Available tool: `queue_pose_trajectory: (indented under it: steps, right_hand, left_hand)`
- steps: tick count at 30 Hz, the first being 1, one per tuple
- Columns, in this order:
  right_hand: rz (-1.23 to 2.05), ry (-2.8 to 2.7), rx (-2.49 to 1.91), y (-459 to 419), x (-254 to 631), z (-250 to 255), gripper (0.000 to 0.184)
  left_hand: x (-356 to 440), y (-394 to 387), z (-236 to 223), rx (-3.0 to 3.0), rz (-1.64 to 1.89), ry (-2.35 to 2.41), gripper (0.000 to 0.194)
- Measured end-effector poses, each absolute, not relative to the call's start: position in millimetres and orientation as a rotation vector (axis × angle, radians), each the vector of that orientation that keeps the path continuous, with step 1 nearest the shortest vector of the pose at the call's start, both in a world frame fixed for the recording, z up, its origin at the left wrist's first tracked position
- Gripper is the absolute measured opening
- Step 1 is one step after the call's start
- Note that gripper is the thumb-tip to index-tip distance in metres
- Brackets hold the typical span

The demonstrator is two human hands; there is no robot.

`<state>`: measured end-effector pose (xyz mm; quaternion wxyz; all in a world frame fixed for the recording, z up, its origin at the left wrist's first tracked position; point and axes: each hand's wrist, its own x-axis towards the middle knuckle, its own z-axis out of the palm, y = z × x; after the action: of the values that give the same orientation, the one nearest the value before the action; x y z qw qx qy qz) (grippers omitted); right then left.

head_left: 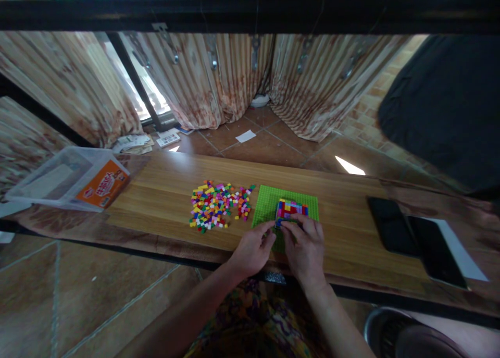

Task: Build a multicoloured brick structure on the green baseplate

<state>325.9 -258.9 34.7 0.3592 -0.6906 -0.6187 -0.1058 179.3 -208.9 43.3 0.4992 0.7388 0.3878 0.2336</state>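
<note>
In the head view, your left hand point(253, 249) and right hand point(307, 246) bend their fingertips together at the near-left corner of the brick block point(292, 208); whether either grips a piece, I cannot tell. Your block sits on the green baseplate point(267, 200), between the near and far edges of the counter point(346, 227).

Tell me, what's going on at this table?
A person has both hands at a small, multicoloured brick build on a green studded baseplate. The left hand and right hand meet at its near side, fingertips close together; whether they pinch a brick is too small to tell. Loose bricks lie left of the baseplate, and farther left sits a clear plastic box with an orange label.
</note>
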Motion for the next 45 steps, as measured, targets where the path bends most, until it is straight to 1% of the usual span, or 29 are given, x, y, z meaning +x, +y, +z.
queue_pose_trajectory:
  steps: [5,11,17,22,26,29,33,40,42,45]
  right_hand:
    - [-0.252,-1.522,-1.784,-258.4,325.4,36.8,0.015]
    - [-0.307,-1.588,-1.804,-261.3,322.8,36.6,0.017]
    - [-0.389,-1.664,-1.903,-269.5,316.7,30.8,0.021]
    - [-0.372,-1.735,-1.928,-273.5,314.8,25.6,0.028]
    - [-0.337,-1.706,-1.889,-274.9,314.6,27.5,0.028]
    - [-0.216,-1.663,-1.801,-272.3,326.2,35.9,0.031]
    - [-0.077,-1.575,-1.774,-253.3,360.8,48.8,0.043]
    - [0.513,-2.070,-1.676,-203.8,400.9,57.0,0.072]
    - [0.609,-2.100,-1.642,-199.9,404.8,58.7,0.074]
    - [0.667,-2.054,-1.617,-206.8,413.5,57.7,0.067]
  left_hand:
    - [182.7,-217.8,44.6,1.973,0.575,0.946,0.039]
    - [185.4,-219.7,45.7,2.158,0.507,0.976,0.043]
    - [186.9,-220.7,49.2,2.223,0.434,0.998,0.046]
    - [190.5,-220.5,48.3,2.278,0.370,1.043,0.048]
    - [190.8,-220.6,43.4,2.247,0.402,1.055,0.046]
    - [186.5,-223.4,41.8,2.179,0.418,1.098,0.046]
    - [180.0,-230.7,43.5,2.084,0.372,1.184,0.049]
    - [179.4,-240.5,44.7,2.158,0.230,1.177,0.053]
    - [179.7,-242.3,44.5,2.199,0.191,1.169,0.053]
    - [181.1,-242.3,44.8,2.253,0.170,1.162,0.050]
